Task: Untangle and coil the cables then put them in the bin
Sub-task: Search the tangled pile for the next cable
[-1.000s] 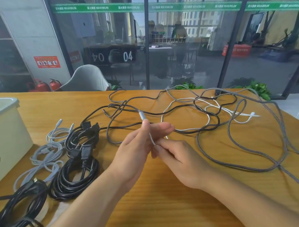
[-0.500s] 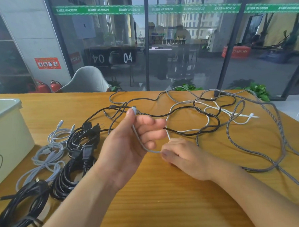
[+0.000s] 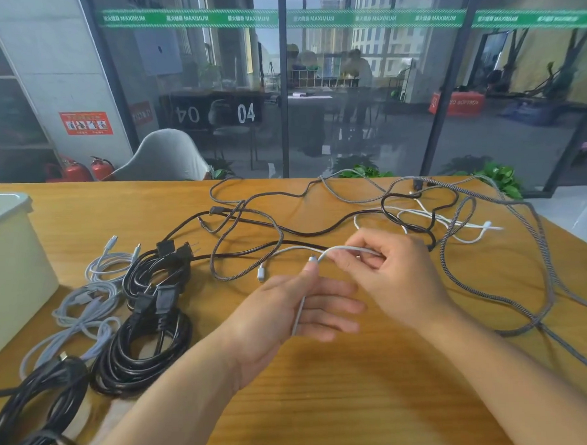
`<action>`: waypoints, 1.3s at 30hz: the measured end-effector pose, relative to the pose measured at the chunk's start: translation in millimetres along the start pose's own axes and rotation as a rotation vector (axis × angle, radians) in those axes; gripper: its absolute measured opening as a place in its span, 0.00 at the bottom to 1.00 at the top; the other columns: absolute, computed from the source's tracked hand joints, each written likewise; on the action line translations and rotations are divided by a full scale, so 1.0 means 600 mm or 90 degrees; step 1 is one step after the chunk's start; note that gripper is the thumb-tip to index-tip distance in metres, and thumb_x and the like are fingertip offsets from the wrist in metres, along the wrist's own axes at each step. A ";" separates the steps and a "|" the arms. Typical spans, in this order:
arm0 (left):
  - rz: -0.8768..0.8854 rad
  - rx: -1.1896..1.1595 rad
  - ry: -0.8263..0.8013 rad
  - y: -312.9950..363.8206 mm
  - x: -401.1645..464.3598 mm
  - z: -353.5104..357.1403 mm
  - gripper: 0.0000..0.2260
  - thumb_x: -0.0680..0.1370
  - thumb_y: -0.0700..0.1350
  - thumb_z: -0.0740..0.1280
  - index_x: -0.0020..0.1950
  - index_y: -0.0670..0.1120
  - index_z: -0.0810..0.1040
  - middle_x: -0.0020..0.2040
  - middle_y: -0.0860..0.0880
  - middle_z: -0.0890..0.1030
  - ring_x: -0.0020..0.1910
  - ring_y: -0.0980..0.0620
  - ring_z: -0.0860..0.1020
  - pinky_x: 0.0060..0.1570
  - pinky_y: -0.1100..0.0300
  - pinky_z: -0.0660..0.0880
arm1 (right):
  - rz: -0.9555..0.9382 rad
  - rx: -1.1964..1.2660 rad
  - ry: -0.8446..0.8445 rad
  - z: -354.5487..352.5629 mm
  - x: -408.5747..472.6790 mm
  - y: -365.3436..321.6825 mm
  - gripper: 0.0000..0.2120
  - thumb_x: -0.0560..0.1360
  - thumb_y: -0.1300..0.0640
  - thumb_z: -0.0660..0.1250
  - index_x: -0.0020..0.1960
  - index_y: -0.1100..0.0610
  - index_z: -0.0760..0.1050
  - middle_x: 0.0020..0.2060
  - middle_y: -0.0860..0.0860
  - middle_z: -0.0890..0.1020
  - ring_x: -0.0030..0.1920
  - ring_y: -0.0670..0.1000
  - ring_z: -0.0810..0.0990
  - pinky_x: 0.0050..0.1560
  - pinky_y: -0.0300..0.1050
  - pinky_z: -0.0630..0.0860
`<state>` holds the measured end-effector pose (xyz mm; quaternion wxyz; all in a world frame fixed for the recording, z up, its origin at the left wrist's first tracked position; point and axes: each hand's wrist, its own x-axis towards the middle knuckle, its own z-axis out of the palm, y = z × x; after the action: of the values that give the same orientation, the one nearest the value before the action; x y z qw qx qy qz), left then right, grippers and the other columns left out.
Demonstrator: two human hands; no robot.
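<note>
Over the middle of the wooden table (image 3: 327,406) my left hand (image 3: 289,310) pinches a light grey cable (image 3: 347,249) near its plug, thumb on top, the cable running down across its fingers. My right hand (image 3: 395,275) grips the same cable just to the right and bends it into a loop. Behind the hands a tangle of black, white and braided grey cables (image 3: 369,212) sprawls over the table. A cream bin (image 3: 11,268) stands at the left edge.
Coiled cables lie left of my arms: black coils (image 3: 139,350), another black coil (image 3: 34,408) at the near left, and pale grey coils (image 3: 84,305). A glass wall and a chair (image 3: 165,157) stand beyond the table's far edge.
My right hand rose from the table and took the grey cable near the plug. My left hand dropped lower with straighter fingers. A loop of the cable now runs between both hands.
</note>
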<state>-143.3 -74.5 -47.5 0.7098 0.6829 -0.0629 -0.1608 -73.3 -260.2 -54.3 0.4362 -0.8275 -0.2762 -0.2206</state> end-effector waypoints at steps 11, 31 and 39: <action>0.100 -0.029 0.101 -0.008 0.008 0.000 0.27 0.88 0.55 0.49 0.60 0.43 0.85 0.57 0.45 0.87 0.61 0.50 0.83 0.66 0.51 0.75 | -0.005 0.016 -0.177 0.024 -0.030 -0.050 0.11 0.85 0.54 0.62 0.47 0.50 0.80 0.34 0.41 0.80 0.38 0.47 0.80 0.39 0.42 0.73; 0.123 -0.325 0.128 0.017 0.007 -0.007 0.25 0.87 0.54 0.51 0.64 0.38 0.80 0.59 0.40 0.85 0.59 0.45 0.84 0.60 0.52 0.78 | 0.048 0.054 -0.494 0.017 -0.039 -0.084 0.16 0.87 0.51 0.58 0.45 0.51 0.81 0.39 0.47 0.86 0.43 0.47 0.83 0.49 0.43 0.77; 0.069 -0.288 0.005 0.039 -0.018 -0.011 0.24 0.82 0.56 0.57 0.45 0.43 0.87 0.41 0.45 0.86 0.16 0.59 0.65 0.21 0.65 0.68 | 0.026 0.003 -0.573 0.017 -0.031 -0.051 0.21 0.85 0.40 0.58 0.46 0.52 0.81 0.34 0.50 0.81 0.34 0.47 0.77 0.39 0.43 0.72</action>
<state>-147.9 -64.7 -23.3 0.8525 0.5029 -0.0592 -0.1294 -105.7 -242.1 -52.4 0.2785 -0.8454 -0.4224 0.1710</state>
